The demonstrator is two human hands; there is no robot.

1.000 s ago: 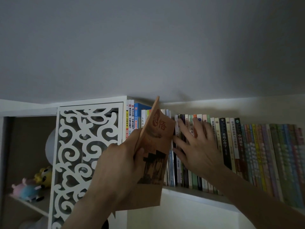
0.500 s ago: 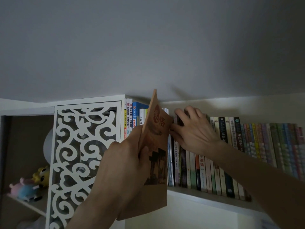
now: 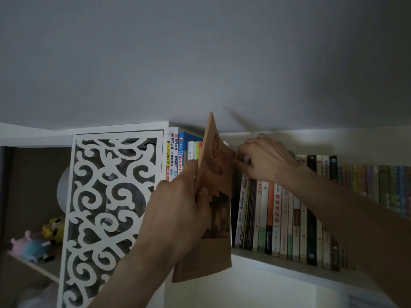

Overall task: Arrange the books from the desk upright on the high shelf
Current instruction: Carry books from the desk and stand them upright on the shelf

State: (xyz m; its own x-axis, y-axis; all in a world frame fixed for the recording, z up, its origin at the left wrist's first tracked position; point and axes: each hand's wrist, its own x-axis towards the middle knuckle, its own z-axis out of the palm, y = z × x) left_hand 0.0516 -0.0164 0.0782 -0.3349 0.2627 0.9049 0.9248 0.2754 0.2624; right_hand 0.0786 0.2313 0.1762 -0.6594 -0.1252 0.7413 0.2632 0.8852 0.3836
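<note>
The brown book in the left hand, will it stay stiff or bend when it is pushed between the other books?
The brown book looks thin with a soft cover, so it probably flexes if pushed from its lower edge, where the left hand grips it. It seems light: one hand holds it. The right hand is pulling the shelved books aside, which should limit buckling.

I see my left hand (image 3: 178,210) gripping a brown paperback (image 3: 214,196) upright before the high shelf (image 3: 289,266), while my right hand (image 3: 264,161) curls over the tops of shelved books (image 3: 278,218), just beside it.
</note>
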